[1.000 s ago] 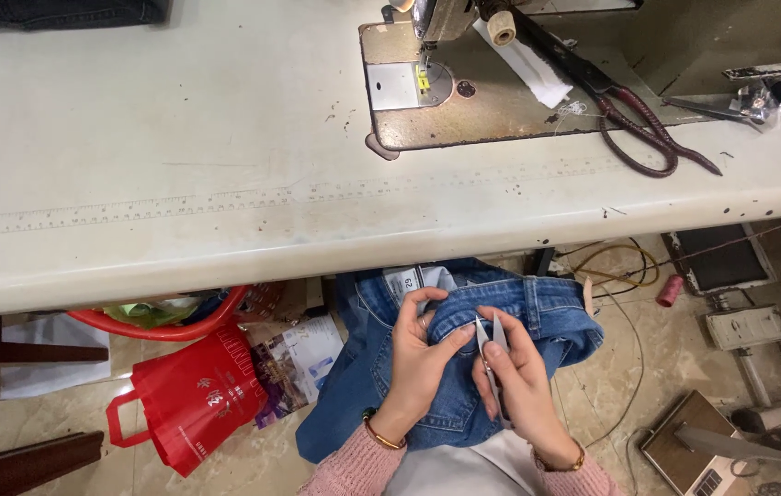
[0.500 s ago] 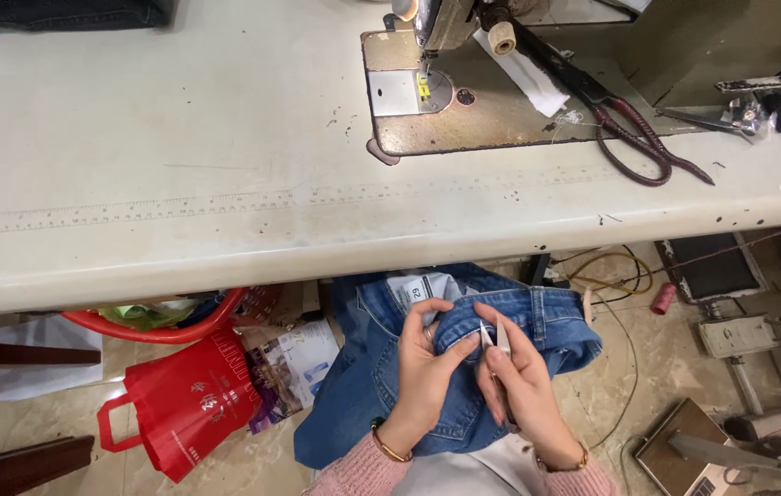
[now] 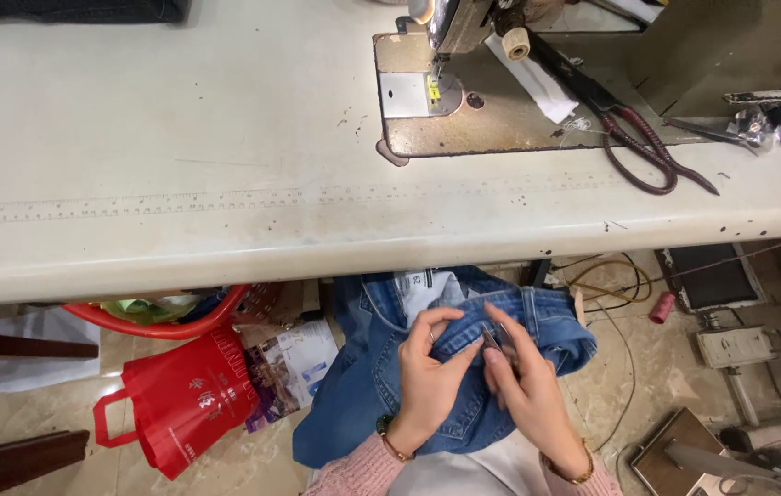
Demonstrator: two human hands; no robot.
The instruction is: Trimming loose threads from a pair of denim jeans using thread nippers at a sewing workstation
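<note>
A pair of blue jeans lies on my lap below the table edge. My left hand pinches the denim waistband between thumb and fingers. My right hand holds a small metal tool against the same fold of cloth, right beside my left fingers. Both wrists wear gold bracelets and pink sleeves.
A cream sewing table spans the top, with a sewing machine and large scissors at the back right. On the floor at left stand a red bag and a red basin; cables and a pedal lie at right.
My hands have shifted slightly along the waistband, the fingers closing nearer together on the fold. The camera view moved a little.
</note>
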